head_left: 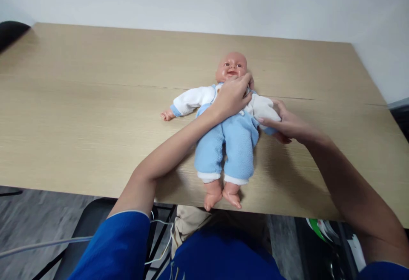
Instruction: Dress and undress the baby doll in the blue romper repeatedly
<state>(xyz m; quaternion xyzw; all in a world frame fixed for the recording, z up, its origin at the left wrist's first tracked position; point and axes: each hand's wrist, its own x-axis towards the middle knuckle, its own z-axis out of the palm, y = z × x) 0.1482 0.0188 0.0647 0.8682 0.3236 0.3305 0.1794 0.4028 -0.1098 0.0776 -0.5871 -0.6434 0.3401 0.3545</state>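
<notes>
A baby doll (pixel 233 67) lies on its back, head toward the far side and feet near the front edge. It wears a white top with blue cuffs and light blue trousers (pixel 239 145). Across its chest reaches my left hand (pixel 234 93), fingers curled at the shoulder beside the neck; the fingertips are partly hidden. My right hand (pixel 286 122) is closed around the white sleeve (pixel 265 108) on the right side of the picture, thumb on top. The doll's other arm (pixel 193 99) stretches out to the left, untouched.
The doll rests on a wooden table (pixel 96 122) against a pale wall (pixel 204 3). Below its front edge are a black chair (pixel 89 224), a white cable (pixel 47 243) and a dark item with green and white parts (pixel 316 231). Another dark object (pixel 12 33) stands at the far left.
</notes>
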